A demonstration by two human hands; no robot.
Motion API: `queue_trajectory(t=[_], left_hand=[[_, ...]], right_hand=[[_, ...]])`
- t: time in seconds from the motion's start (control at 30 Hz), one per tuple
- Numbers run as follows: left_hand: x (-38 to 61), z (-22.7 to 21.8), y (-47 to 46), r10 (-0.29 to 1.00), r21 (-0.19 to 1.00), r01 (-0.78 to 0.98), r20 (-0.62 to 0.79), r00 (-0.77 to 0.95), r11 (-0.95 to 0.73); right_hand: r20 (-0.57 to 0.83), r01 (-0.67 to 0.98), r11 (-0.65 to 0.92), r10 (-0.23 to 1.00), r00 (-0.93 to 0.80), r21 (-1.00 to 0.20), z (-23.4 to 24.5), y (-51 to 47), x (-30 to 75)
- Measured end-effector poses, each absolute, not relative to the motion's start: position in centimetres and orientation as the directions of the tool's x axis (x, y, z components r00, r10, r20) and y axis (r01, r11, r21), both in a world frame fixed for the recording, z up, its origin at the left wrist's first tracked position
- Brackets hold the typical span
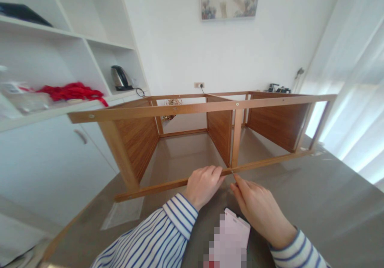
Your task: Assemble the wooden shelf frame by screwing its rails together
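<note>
A wooden shelf frame (168, 109) with brown panels lies on its side across a grey table. My left hand (204, 185) is closed around its near lower rail (163, 186), just left of the middle upright. At the joint below that upright (237, 138), my right hand (259, 204) pinches a thin metal piece (232, 172) against the rail. Most of that piece is hidden by my fingers, so its exact kind does not show. Below my hands, a phone (237, 232) with a lit pale screen lies on the table.
The grey table (318, 204) carries a clear plastic bag (123, 214) near the frame's left end. White shelving at the left holds a kettle (120, 78) and red cloth (72, 91). A sheer curtain (357, 84) hangs at the right.
</note>
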State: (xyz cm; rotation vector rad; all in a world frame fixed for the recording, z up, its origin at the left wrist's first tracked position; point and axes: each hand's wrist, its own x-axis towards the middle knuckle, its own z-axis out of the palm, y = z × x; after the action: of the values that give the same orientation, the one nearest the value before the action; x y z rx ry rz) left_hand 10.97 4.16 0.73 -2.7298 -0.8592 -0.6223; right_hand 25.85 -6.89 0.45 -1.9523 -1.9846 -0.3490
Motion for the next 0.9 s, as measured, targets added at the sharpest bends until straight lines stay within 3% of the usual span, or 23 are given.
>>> queue_trajectory(t=[0.3,0.53,0.9], left_hand=[[10.9,0.8,4.2,0.495,-0.078,0.586,0.451,0.743,-0.807],[10.9,0.7,4.3,0.496,-0.076,0.591,0.464,0.734,-0.803],[11.1,0.5,4.2,0.505,-0.055,0.591,0.459,0.731,-0.805]], right_hand=[[0.47,1.0,0.022,0.882,-0.009,-0.022,0.4,-6.9,26.5],[0.572,0.992,-0.038,0.819,-0.038,0.121,0.9,-7.1,26.3],[0.552,0.974,-0.059,0.831,-0.074,0.219,1.1,-7.1,25.6]])
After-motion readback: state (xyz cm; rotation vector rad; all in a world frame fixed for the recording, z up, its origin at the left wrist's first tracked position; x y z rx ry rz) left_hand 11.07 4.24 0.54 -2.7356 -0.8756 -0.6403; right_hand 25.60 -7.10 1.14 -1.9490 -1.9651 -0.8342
